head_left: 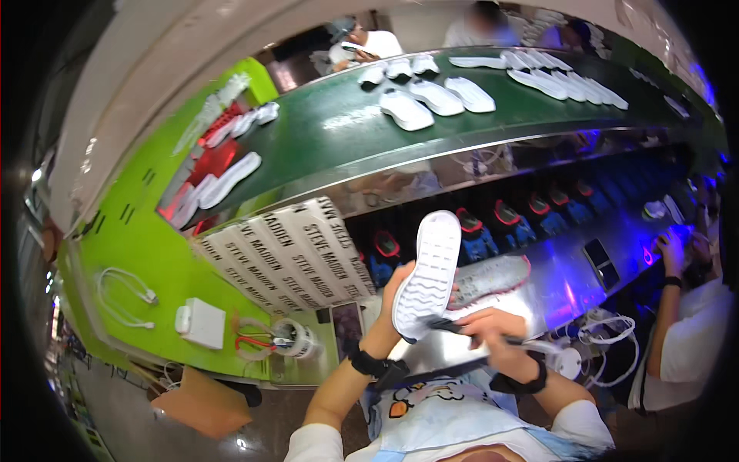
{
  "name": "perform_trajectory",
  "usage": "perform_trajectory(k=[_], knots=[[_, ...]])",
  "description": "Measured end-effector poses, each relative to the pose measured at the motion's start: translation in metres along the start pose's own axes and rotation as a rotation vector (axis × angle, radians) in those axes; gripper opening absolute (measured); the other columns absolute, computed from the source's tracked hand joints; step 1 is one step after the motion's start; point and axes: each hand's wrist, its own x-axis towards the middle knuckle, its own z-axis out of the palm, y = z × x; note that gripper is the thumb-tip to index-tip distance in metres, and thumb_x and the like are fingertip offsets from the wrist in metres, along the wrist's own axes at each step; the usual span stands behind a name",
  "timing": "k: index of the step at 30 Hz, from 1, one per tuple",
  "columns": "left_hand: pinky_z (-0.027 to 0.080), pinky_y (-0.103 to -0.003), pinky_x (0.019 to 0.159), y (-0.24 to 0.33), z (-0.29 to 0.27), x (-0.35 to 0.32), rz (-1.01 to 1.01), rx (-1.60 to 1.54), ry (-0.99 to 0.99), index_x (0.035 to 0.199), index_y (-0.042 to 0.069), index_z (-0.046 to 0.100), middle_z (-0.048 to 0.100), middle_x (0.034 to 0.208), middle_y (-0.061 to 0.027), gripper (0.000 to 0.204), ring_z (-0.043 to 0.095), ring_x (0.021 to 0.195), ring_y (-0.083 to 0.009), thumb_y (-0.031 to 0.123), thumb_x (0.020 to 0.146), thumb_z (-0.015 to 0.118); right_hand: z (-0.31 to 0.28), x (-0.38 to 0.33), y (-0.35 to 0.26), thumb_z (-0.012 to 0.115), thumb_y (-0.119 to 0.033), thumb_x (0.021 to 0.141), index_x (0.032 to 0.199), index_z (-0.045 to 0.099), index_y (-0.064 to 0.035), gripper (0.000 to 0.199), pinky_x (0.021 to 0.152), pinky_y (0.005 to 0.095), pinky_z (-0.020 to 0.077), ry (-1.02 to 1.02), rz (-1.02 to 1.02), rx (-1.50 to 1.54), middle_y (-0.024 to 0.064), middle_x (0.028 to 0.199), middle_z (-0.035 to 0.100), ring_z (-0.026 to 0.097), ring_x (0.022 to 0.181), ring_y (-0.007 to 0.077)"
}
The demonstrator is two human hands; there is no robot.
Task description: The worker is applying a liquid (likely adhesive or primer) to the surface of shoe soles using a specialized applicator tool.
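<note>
A white shoe sole (428,269) with a wavy tread is held up in front of me, its tread side showing. My left hand (394,296) grips it along its left edge, the fingers partly hidden behind it. My right hand (496,339) is closed around a dark brush (446,324), whose tip touches or nearly touches the lower end of the sole. Just behind my right hand, a grey sole-shaped piece with a red edge (491,282) lies on the metal bench (550,292).
A printed carton (289,258) stands at left. Dark blue and red shoe forms (508,219) line the rack behind. White soles (406,109) lie on the green conveyor (331,146). On the bench sits a phone (600,263); a co-worker's hand (671,250) is at right.
</note>
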Motion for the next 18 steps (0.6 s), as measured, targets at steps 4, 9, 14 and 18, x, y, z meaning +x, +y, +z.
perform_trajectory(k=[4,9,14,18], knots=[[0.055,-0.043,0.081,0.121,0.039,0.02,0.195,0.072,-0.189,0.128,-0.009,0.043,0.058,0.112,-0.0227,0.051,0.062,0.092,-0.033,0.028,0.094,0.046,0.001,0.018,-0.027,0.042,-0.015,0.097,0.086,0.061,0.0058,0.03,0.057,0.0278,0.0492,0.371,-0.182,0.147,0.0211,0.097,0.063,0.059,0.059,0.0181],[0.046,-0.043,0.098,0.157,0.06,0.053,0.57,0.044,0.072,0.132,-0.005,0.042,0.048,0.132,-0.0219,0.048,0.053,0.115,-0.0323,0.025,0.094,0.045,-0.008,0.016,-0.003,0.043,-0.015,0.097,0.088,0.061,0.0054,0.029,0.056,0.0269,0.0485,0.393,-0.061,0.214,0.0195,0.098,0.063,0.059,0.059,0.0177],[0.044,-0.041,0.095,0.167,0.089,0.156,0.593,1.663,0.163,0.131,0.0,0.047,0.05,0.133,-0.0165,0.048,0.051,0.119,-0.0295,0.028,0.092,0.049,-0.004,0.015,0.0,0.05,-0.007,0.093,0.095,0.061,0.0039,0.016,0.062,0.0275,0.0508,0.488,0.089,0.267,0.0177,0.107,0.061,0.061,0.069,0.017],[0.045,-0.041,0.091,0.179,0.088,0.205,0.4,2.287,0.339,0.118,-0.002,0.057,0.059,0.116,-0.0217,0.044,0.058,0.107,-0.0334,0.028,0.086,0.056,-0.014,0.006,0.0,0.059,0.008,0.081,0.105,0.058,0.0018,0.025,0.067,0.026,0.0515,0.583,0.032,0.126,0.0151,0.118,0.055,0.06,0.08,0.0151]])
